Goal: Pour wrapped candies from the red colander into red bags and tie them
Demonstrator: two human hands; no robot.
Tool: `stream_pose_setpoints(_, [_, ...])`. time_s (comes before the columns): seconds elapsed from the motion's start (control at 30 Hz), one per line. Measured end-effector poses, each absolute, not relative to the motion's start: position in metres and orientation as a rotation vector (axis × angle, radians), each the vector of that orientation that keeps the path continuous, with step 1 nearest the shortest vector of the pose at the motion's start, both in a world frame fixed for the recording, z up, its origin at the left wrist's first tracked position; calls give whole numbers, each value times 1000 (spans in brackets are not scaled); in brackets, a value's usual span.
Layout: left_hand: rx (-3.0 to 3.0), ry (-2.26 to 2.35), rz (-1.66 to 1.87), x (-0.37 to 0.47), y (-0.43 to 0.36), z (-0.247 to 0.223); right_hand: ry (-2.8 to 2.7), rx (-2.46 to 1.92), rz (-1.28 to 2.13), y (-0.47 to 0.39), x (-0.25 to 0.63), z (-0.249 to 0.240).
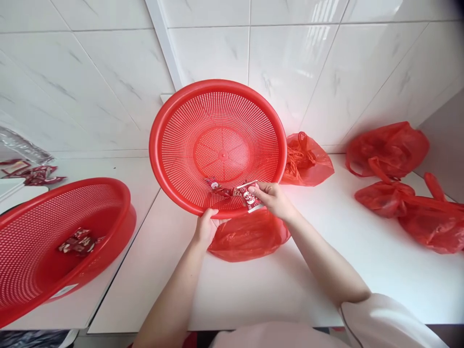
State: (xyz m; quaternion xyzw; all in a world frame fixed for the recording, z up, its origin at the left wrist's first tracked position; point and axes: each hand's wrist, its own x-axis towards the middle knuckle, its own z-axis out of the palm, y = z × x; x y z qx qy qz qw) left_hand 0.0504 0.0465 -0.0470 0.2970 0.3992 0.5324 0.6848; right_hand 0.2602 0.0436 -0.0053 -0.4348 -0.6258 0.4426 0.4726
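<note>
A round red mesh basket [223, 108] is tilted up toward me in the middle. My left hand [208, 226] grips its lower rim, thumb on top. Over the rim's lower right, my right hand [270, 197] pinches a small red-and-white packet [251, 198]. Several small dark red packets [220, 189] lie inside the basket near its lower edge, close to the right hand. Below the rim an open red plastic bag [248, 237] rests on the white table, partly hidden by the basket and my left hand.
Another red basket [121, 203] with several packets [80, 242] stands at the left. More packets [39, 175] lie behind it. Right of the middle is a red bag [308, 162]. Filled red bags [391, 147] sit at the far right of the white table [326, 290], near a tiled wall.
</note>
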Motion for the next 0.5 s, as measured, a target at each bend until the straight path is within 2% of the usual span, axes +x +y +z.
stream_pose_setpoints(0.33, [718, 900, 1156, 49, 46, -52, -1374, -1045, 1341, 39, 256, 1])
stream_pose_setpoints(0.5, [709, 940, 1193, 47, 48, -51, -1412, -1043, 1362, 38, 260, 0])
